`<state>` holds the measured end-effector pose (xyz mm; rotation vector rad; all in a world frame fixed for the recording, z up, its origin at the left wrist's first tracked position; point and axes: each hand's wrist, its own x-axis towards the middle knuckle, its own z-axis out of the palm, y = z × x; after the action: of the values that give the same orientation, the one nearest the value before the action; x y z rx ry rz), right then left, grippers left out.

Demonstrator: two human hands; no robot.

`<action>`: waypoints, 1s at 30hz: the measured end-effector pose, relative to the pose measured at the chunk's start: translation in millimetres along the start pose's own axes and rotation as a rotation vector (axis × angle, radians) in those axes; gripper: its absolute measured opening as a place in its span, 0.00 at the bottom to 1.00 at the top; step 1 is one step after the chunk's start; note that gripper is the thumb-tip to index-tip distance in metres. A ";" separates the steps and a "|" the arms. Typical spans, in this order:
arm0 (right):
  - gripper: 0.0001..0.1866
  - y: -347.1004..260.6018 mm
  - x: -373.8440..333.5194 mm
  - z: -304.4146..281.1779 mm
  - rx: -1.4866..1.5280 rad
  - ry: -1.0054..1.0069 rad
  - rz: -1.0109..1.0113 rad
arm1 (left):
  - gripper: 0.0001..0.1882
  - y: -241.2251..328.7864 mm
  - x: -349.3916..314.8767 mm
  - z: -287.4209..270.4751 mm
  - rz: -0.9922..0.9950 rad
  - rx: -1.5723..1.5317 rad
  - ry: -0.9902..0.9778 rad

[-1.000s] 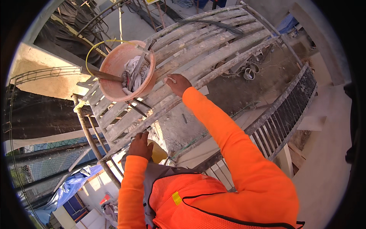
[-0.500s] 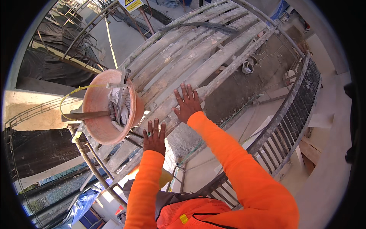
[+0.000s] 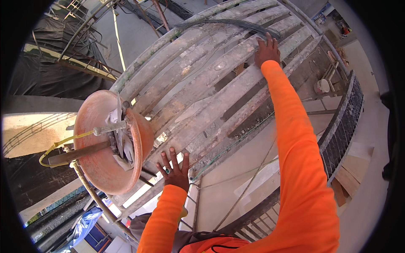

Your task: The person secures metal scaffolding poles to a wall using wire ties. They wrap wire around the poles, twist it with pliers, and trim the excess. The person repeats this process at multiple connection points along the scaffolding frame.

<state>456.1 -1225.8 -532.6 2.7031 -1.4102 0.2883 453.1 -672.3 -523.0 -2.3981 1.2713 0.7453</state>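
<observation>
My left hand [image 3: 174, 170] lies with spread fingers on the near end of the scaffold planks [image 3: 202, 111], a green-stoned ring on one finger. My right hand [image 3: 267, 52] is stretched far out over the planks, fingers extended. Its fingertips reach the right end of a bundle of thin dark wire [image 3: 228, 24]; whether they touch it I cannot tell. To the left of my left hand, a worn orange-pink basin [image 3: 96, 122] stands tilted toward me. It holds a wooden-handled tool [image 3: 79, 152], a pale-handled tool [image 3: 110, 127] with yellow cord, and crumpled white pieces.
Gaps between the planks show rubble and a lower floor. A dark curved railing [image 3: 344, 122] bounds the right side. On the lower ground at right stands a whitish bucket [image 3: 322, 86]. Metal scaffold tubes [image 3: 95, 196] run below the basin; black sheeting [image 3: 50, 71] hangs at upper left.
My right hand has gone forward and right, from the middle planks to the wire bundle. My left hand stays on the planks. The view has shifted, bringing the basin lower and closer.
</observation>
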 end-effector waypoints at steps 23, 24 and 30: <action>0.13 -117.3 -216.0 -63.9 0.316 -0.208 0.210 | 0.66 -1.9 -4.3 -12.3 -0.015 -0.011 0.000; 0.12 -126.0 -220.2 -61.2 0.280 -0.113 0.240 | 0.67 -1.6 -5.2 -16.5 -0.026 -0.017 -0.017; 0.12 -147.1 -220.7 -57.3 0.202 -0.182 0.181 | 0.56 -4.0 -62.7 -50.1 0.126 -0.199 0.030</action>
<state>445.9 -955.0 -518.6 2.8252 -1.7719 0.2103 441.9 -653.8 -445.5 -2.5099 1.4332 0.9148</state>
